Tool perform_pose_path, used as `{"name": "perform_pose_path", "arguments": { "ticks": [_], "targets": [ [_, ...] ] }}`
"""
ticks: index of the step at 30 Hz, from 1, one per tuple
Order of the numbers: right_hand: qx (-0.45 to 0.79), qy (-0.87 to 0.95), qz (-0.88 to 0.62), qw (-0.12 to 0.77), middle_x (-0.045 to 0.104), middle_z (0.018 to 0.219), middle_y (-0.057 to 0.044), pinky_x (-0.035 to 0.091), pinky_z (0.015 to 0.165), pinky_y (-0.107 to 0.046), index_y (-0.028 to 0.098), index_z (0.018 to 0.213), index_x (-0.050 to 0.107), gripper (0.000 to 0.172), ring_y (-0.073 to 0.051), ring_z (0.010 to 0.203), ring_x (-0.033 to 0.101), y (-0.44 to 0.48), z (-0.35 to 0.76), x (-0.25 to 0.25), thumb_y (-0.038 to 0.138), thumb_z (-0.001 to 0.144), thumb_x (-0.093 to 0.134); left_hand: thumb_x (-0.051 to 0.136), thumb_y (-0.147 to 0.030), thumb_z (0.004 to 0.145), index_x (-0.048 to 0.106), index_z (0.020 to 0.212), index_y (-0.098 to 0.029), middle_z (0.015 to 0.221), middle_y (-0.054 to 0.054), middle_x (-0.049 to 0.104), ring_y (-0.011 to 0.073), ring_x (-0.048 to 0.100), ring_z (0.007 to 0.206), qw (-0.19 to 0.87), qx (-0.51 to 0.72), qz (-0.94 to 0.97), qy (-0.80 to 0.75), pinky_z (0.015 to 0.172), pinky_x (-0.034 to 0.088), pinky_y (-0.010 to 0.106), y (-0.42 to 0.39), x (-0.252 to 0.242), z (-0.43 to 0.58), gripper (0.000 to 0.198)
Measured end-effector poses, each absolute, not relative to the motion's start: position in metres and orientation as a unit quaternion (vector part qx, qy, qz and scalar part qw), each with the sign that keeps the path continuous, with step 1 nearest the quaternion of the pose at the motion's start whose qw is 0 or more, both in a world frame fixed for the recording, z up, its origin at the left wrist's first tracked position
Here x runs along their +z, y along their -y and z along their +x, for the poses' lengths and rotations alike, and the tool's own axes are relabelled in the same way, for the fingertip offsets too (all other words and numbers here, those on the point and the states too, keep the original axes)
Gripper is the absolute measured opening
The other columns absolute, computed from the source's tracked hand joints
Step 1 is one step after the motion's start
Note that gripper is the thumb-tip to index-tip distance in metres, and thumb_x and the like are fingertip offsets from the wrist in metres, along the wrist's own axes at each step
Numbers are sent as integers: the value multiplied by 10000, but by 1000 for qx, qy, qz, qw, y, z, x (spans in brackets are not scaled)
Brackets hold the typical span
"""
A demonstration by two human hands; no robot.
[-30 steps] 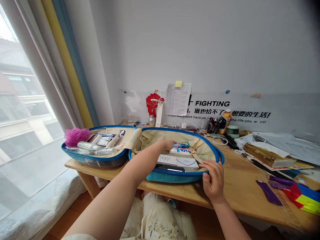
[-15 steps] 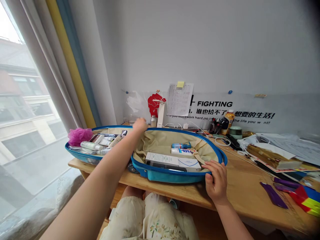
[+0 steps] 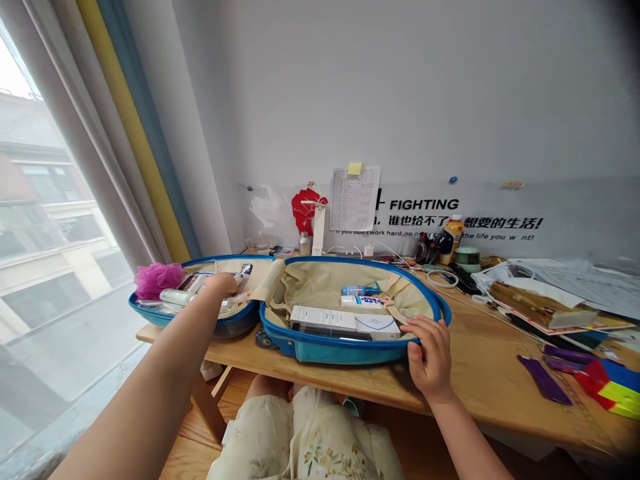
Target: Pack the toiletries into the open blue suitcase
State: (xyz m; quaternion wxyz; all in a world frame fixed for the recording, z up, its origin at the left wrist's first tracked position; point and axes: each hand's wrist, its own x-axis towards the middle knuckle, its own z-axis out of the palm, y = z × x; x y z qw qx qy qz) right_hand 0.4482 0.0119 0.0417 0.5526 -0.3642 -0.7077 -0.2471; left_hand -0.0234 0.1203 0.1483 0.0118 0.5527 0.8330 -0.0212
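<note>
A blue suitcase (image 3: pixel 340 353) lies spread on the desk in two halves. My left hand (image 3: pixel 223 285) reaches down among the toiletries in the left half; its fingers are hidden behind the wrist and back of the hand. A pink bath puff (image 3: pixel 159 280) and a white tube (image 3: pixel 174 297) lie left of it. My right hand (image 3: pixel 431 353) is open, its fingers resting over the right half's front rim. Inside that half are a blue bottle (image 3: pixel 360 291), a white-and-blue pack (image 3: pixel 363 302), a long white box (image 3: pixel 323 317) and a smaller white box (image 3: pixel 376 326).
Behind the suitcase stand a white desk lamp (image 3: pixel 319 230) and a small silver-capped bottle (image 3: pixel 304 243). An orange bottle (image 3: pixel 451 238) and a brown pouch (image 3: pixel 543 303) on papers are to the right. Purple strips (image 3: pixel 545 380) lie near the desk's right front.
My left hand has moved from the far rim between the halves, down and left into the left half. My right hand stays at the front rim. The view has shifted slightly.
</note>
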Motion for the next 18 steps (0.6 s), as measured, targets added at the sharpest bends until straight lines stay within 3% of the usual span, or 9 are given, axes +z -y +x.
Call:
{"name": "perform_pose_path", "arguments": {
  "ticks": [3, 7, 12, 18],
  "targets": [
    [-248, 706, -363, 556, 665, 971, -64, 338, 1053, -449, 229, 983, 609, 226, -228, 1054, 602, -12, 448, 42, 271, 935, 393, 678, -385, 730, 632, 1146, -116, 1175, 243, 652, 430, 603, 1112, 1, -25, 511, -859, 858, 497, 501, -121, 149, -23, 497],
    [-244, 705, -360, 560, 667, 964, -63, 338, 1053, -450, 233, 975, 616, 224, -230, 1044, 606, -12, 447, 42, 274, 933, 400, 477, -363, 845, 498, 1297, -105, 1194, 270, 629, 380, 625, 1094, -28, 16, 518, -855, 819, 512, 451, -124, 168, -15, 521],
    [-240, 707, -359, 560, 667, 976, -73, 335, 1056, -455, 226, 979, 621, 234, -239, 1067, 600, -13, 448, 41, 283, 934, 398, 264, -355, 956, 348, 1402, -143, 1367, 206, 526, 283, 573, 1197, -58, 63, 635, -768, 934, 469, 367, -132, 202, 27, 501],
    [-238, 702, -363, 564, 670, 972, -69, 335, 1056, -456, 230, 971, 627, 238, -235, 1061, 606, -13, 448, 40, 289, 931, 400, 499, -416, 902, 494, 1309, -250, 1240, 39, 650, 205, 613, 1091, 14, -16, 807, -590, 940, 451, 280, -135, 189, 111, 439]
  ]
}}
